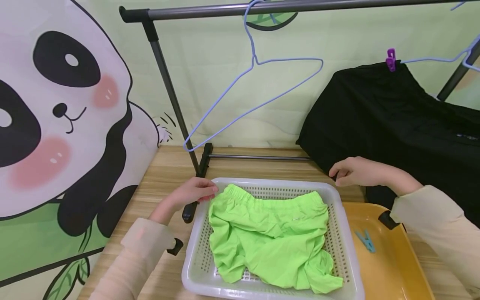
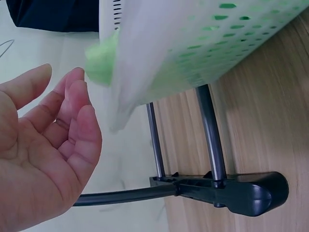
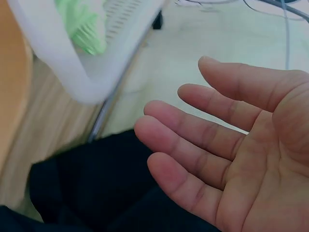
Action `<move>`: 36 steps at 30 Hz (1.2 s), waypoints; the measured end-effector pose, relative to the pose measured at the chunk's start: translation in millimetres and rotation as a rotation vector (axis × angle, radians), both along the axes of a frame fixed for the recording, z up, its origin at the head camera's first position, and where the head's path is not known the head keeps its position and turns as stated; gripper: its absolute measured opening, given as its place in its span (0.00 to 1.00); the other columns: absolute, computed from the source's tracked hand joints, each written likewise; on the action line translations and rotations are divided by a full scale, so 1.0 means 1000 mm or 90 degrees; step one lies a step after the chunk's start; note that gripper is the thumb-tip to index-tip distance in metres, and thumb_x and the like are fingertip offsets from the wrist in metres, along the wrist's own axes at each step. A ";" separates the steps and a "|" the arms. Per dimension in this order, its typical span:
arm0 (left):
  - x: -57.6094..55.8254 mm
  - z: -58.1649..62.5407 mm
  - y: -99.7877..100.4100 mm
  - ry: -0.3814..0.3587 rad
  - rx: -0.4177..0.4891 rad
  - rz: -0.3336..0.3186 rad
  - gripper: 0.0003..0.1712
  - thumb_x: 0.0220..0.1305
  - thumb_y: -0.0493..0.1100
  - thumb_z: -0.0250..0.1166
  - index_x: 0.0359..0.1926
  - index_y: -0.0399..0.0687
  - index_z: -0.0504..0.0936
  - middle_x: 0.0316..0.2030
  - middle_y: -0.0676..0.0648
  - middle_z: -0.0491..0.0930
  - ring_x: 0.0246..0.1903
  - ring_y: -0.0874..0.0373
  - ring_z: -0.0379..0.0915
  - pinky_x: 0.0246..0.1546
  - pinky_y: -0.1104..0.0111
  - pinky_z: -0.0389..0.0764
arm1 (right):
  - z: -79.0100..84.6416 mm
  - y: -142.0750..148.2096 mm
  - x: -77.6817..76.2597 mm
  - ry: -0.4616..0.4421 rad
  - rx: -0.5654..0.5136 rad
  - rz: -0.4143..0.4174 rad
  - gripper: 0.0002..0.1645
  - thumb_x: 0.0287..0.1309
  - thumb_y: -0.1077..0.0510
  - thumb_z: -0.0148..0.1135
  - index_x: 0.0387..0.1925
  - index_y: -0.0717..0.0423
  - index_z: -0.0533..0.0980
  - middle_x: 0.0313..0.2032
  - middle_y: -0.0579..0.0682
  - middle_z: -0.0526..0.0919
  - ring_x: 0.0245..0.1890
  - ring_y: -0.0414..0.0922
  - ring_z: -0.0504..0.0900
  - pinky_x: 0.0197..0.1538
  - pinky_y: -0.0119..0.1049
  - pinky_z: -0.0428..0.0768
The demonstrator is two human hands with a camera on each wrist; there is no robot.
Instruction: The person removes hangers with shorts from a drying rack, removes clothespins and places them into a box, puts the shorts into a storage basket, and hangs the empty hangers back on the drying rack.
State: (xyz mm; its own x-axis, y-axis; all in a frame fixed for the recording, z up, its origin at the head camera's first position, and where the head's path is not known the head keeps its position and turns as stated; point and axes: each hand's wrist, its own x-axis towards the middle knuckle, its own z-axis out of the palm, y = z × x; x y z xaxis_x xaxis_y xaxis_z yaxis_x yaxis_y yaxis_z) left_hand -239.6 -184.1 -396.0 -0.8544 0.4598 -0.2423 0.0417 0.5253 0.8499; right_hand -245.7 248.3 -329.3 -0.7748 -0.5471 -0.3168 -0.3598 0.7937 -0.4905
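Bright green shorts (image 1: 270,237) with an elastic waistband lie spread in a white plastic basket (image 1: 350,266). At the basket's back left corner is my left hand (image 1: 193,192); the left wrist view shows its loosely bent fingers (image 2: 87,128) holding nothing, close to the green waistband. My right hand (image 1: 358,171) is beyond the back right corner, in front of a black garment (image 1: 375,112). Its fingers (image 3: 166,137) are spread and relaxed in the right wrist view, with nothing in them. A blue wire hanger (image 1: 240,114) hangs bare above the basket.
A dark metal rack (image 1: 210,10) spans the back. A purple clothespin (image 1: 391,59) clips the black garment to another blue hanger (image 1: 435,59). Right of the basket, a yellow tray (image 1: 390,271) holds a blue clothespin (image 1: 365,241). A panda backdrop (image 1: 86,137) stands at left.
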 end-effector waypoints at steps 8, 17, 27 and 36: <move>0.002 0.002 0.002 0.013 -0.032 -0.001 0.15 0.62 0.46 0.53 0.38 0.37 0.76 0.25 0.48 0.73 0.23 0.58 0.64 0.26 0.69 0.69 | 0.016 0.017 0.005 0.085 -0.037 -0.046 0.18 0.57 0.57 0.55 0.47 0.63 0.72 0.41 0.55 0.79 0.38 0.47 0.77 0.41 0.41 0.77; 0.004 -0.003 0.000 0.020 -0.015 -0.015 0.15 0.63 0.45 0.52 0.39 0.35 0.75 0.24 0.48 0.71 0.25 0.57 0.65 0.28 0.67 0.69 | 0.036 0.029 0.010 0.277 -0.086 -0.173 0.19 0.59 0.54 0.52 0.47 0.62 0.72 0.43 0.60 0.77 0.40 0.50 0.74 0.40 0.23 0.72; 0.005 -0.006 -0.002 0.015 -0.013 -0.001 0.16 0.63 0.46 0.52 0.41 0.36 0.76 0.29 0.47 0.75 0.28 0.58 0.67 0.31 0.68 0.71 | 0.040 0.059 -0.004 0.466 -0.161 -0.329 0.25 0.60 0.50 0.49 0.59 0.47 0.65 0.60 0.53 0.65 0.55 0.53 0.65 0.51 0.43 0.69; 0.004 -0.007 -0.004 0.017 -0.004 -0.007 0.17 0.63 0.45 0.52 0.42 0.34 0.75 0.31 0.43 0.76 0.29 0.58 0.68 0.33 0.67 0.72 | 0.066 0.058 0.008 0.619 -0.165 -0.370 0.28 0.56 0.61 0.47 0.60 0.61 0.61 0.65 0.58 0.56 0.66 0.55 0.49 0.66 0.52 0.43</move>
State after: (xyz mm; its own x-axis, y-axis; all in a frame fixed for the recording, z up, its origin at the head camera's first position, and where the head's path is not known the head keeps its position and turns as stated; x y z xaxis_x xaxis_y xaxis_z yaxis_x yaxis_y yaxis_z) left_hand -235.9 -187.7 -402.8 -0.8558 0.4670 -0.2226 0.0699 0.5307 0.8447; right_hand -237.6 306.2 -263.4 -0.7858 0.0099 0.6184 -0.2877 0.8793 -0.3796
